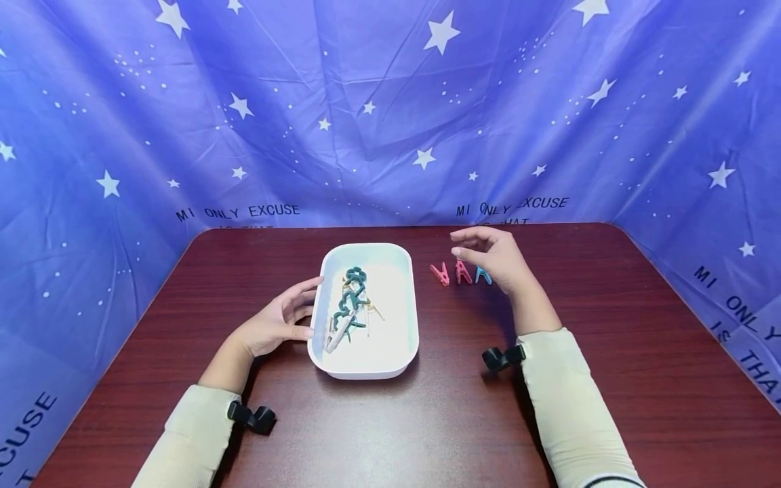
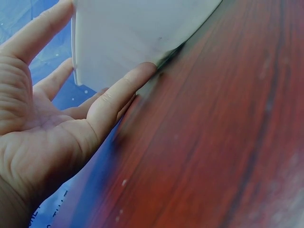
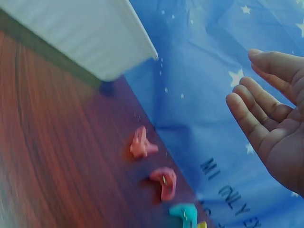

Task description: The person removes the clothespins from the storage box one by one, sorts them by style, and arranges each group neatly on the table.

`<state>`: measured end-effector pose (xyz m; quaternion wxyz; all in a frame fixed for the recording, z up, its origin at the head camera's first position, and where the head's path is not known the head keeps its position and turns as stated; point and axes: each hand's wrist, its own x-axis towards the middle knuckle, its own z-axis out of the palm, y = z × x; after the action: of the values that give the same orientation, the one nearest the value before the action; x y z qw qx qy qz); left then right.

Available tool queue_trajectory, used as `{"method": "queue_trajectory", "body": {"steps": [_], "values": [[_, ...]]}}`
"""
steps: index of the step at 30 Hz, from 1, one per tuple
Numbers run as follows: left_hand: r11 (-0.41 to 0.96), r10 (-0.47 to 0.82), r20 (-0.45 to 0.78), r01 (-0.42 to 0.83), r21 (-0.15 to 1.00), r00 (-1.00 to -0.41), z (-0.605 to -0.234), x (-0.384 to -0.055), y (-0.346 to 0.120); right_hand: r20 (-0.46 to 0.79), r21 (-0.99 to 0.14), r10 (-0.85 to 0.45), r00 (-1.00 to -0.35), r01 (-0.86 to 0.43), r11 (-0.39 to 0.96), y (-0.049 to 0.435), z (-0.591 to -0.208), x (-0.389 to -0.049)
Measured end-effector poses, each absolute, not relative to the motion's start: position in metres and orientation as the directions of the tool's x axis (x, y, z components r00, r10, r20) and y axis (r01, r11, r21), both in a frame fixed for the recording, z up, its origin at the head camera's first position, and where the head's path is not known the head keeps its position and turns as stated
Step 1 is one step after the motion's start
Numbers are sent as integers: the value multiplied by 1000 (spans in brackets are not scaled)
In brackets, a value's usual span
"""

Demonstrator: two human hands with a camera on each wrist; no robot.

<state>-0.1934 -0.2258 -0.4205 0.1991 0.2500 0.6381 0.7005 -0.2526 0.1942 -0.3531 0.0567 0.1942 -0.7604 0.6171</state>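
Along the left side of the white tray (image 1: pixel 396 325), the left hand (image 1: pixel 276 327) is touching the wall and rim with its fingers and thumb spread and extended — not curling round anything. Within the tray, mostly toward its left half, green flower-shaped pieces (image 1: pixel 349 300) are lying in a jumble with thin yellowish pieces (image 1: pixel 369 305) and a long pale piece (image 1: pixel 339 332).

Just to the right of the tray, a pink clip (image 1: pixel 441 274), a red clip (image 1: pixel 464 273) and a blue clip (image 1: pixel 483 275) are resting in a row, the pink one sitting nearest to it. Farther right of the tray, the right hand (image 1: pixel 493 257) is hovering above the row with loosely bent fingers — holding nothing. Beneath the tray, a reddish-brown table (image 1: pixel 427 434) is supporting everything; behind it, a blue starry cloth (image 1: pixel 366 149) is hanging.
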Motion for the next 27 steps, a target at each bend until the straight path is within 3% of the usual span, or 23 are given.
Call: {"method": "queue_trajectory", "body": {"steps": [8, 27], "values": [[-107, 593, 50, -17, 994, -804, -419, -191, -226, 253, -927, -310, -916, -321, 194, 165, -340, -253], [-117, 599, 66, -6, 993, -798, -419, -193, -225, 175, -916, -466, -868, -316, 245, 108, -318, -264]]}}
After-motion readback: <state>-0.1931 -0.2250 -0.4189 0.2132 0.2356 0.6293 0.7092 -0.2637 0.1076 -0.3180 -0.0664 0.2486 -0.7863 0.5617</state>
